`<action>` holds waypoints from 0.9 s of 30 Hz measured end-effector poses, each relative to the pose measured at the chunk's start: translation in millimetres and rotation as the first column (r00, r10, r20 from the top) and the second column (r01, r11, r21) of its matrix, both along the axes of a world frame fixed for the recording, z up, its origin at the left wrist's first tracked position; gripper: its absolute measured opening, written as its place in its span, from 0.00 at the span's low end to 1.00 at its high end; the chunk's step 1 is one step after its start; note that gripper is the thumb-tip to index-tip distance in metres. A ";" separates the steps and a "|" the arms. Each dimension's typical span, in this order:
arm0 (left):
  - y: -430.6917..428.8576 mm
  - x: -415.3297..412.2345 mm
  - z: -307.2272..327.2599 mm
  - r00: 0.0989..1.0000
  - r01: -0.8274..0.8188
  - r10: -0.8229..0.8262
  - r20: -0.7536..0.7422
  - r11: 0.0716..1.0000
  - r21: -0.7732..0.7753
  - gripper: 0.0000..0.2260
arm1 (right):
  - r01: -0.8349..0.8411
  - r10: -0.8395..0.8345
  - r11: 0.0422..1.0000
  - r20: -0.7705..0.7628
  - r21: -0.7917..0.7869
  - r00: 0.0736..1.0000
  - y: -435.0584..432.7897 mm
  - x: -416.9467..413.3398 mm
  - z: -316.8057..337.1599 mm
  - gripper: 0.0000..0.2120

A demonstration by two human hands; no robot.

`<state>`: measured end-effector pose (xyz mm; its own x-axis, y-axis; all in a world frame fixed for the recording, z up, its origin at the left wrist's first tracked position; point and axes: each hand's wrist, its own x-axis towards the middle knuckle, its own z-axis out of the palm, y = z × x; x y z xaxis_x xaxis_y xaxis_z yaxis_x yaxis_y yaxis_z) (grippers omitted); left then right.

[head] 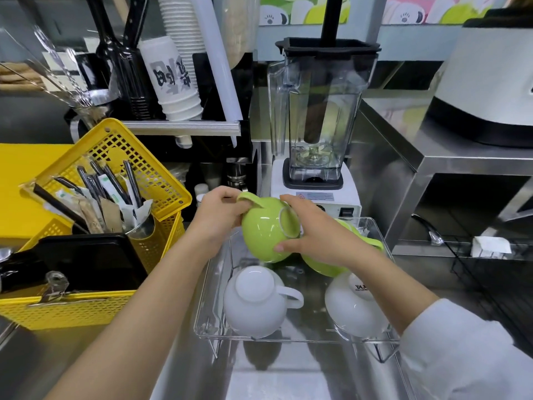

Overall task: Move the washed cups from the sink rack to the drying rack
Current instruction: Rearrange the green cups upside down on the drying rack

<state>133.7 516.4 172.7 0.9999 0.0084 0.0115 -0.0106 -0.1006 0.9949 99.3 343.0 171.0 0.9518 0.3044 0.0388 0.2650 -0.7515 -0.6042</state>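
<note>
Gripping one green cup (266, 230) upside-down with my left hand (219, 217) at its handle and my right hand (313, 230) closed on its foot, I hold it over the far-left part of the clear drying rack (206, 287). Wet glaze may slip, dropping it onto the second green cup (326, 265) just right or the white cups (253, 303) nearer.

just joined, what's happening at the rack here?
A person is holding a green cup with both hands above the clear drying rack: the left hand at its handle side, the right hand on its body and base. The cup is tipped, not yet set down. Already in the rack are a second green cup and two white cups, upside down.
</note>
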 end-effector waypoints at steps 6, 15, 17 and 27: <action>-7.2 -1.0 5.9 0.936 0.225 -0.290 -0.201 0.929 -0.294 0.06 | 0.038 -0.038 0.999 0.046 -0.006 0.998 -0.8 0.6 -1.2 0.41; -24.1 -7.8 13.2 0.995 0.081 -0.078 -0.053 0.995 0.057 0.20 | 0.004 -0.049 0.970 0.179 0.242 0.983 -4.2 1.7 19.0 0.31; -27.4 -10.2 14.6 0.993 0.115 -0.115 -0.011 0.988 0.099 0.20 | 0.024 -0.072 0.965 0.172 0.263 0.982 -2.6 4.6 19.8 0.28; -20.4 -14.4 34.3 0.965 0.147 -0.147 0.220 0.989 0.013 0.13 | 0.079 -0.179 0.773 0.097 0.629 0.979 3.4 5.4 41.9 0.11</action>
